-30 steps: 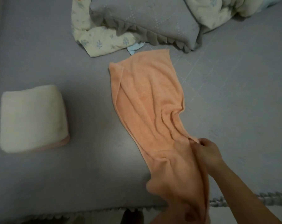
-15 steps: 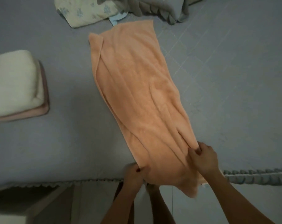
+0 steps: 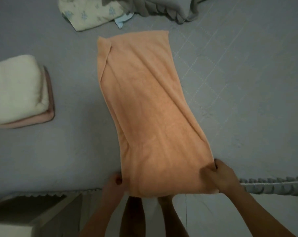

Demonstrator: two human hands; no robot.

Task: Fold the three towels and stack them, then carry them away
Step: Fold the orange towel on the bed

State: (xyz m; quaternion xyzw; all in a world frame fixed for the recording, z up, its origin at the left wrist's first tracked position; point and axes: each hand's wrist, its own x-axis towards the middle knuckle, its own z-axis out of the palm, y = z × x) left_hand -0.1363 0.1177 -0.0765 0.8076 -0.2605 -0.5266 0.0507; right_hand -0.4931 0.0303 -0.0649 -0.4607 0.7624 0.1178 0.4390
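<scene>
An orange towel lies lengthwise on the grey bed cover, folded once along its length, its near end hanging over the bed's front edge. My left hand pinches the near left corner of it. My right hand grips the near right corner. At the left edge of the bed sits a stack of two folded towels: a cream towel on top of a pink towel.
A floral quilt and a grey ruffled pillow lie at the back of the bed, with a bit of light blue cloth between them. The bed's frilled edge runs along the front. My legs stand below it.
My left hand has come in and taken the near left corner. Both hands have pulled the orange towel flat and straight. The view has tilted down towards the bed edge.
</scene>
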